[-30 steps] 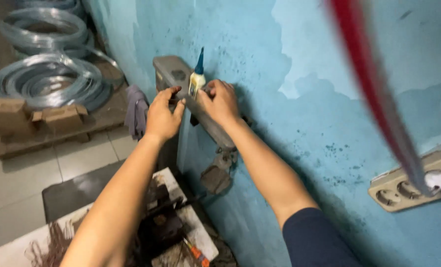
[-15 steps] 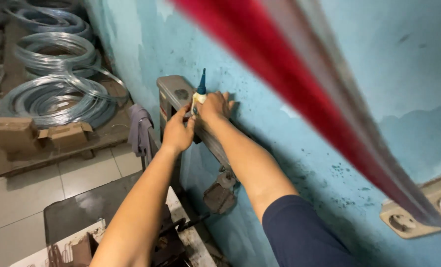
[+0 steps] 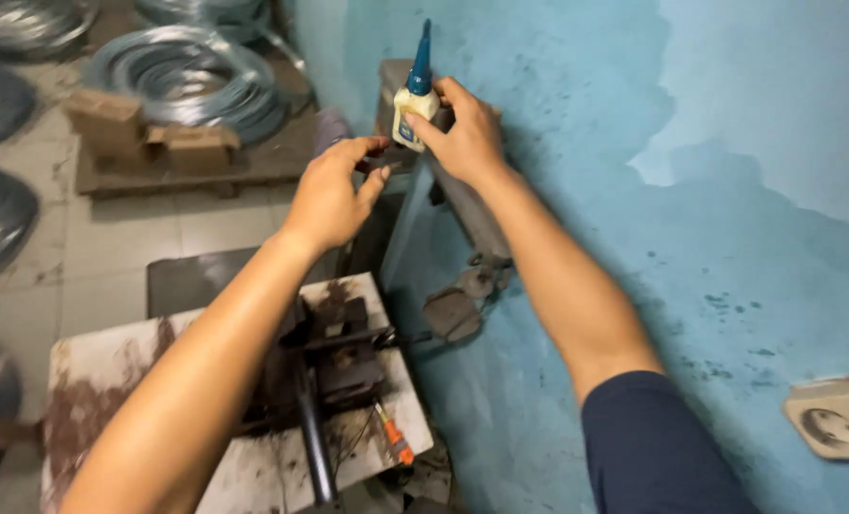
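Blue-capped glue bottle (image 3: 413, 103) stands upright, gripped in the right hand (image 3: 462, 133) against the grey wall bracket (image 3: 462, 205), while the left hand (image 3: 332, 195) hovers half-open, pinching nothing, just beside it, seemingly mid-uncapping, which would call for a steady twist.
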